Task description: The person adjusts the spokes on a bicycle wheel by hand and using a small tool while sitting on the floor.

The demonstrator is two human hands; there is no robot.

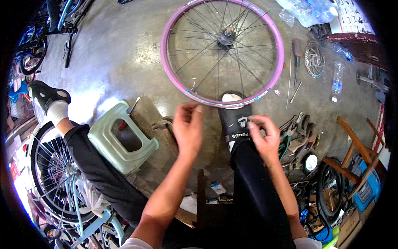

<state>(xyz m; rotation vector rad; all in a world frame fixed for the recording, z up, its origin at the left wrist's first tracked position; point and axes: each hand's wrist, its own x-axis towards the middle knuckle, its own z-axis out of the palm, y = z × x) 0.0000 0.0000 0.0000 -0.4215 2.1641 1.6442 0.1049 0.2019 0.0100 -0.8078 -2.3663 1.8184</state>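
A pink-rimmed bicycle wheel (pixel 174 79) with thin spokes lies flat on the concrete floor ahead, its hub (pixel 226 38) near the top. The toe of my black sandal (pixel 236 120) rests against its near edge. My left hand (pixel 187 128) hovers just below the rim, fingers curled and pinched together; whether a small part sits between them is unclear. My right hand (pixel 264 135) is over my right shin, fingertips pinched, apparently on something tiny that I cannot make out.
A pale green plastic stool (pixel 120 141) stands at the left beside my left leg. Hand tools (pixel 300 133) lie heaped at the right, with a screwdriver (pixel 297 58) and a brake disc (pixel 315 60) farther off. A bicycle wheel (pixel 54 174) is at the lower left, a wooden frame (pixel 352 145) at the right.
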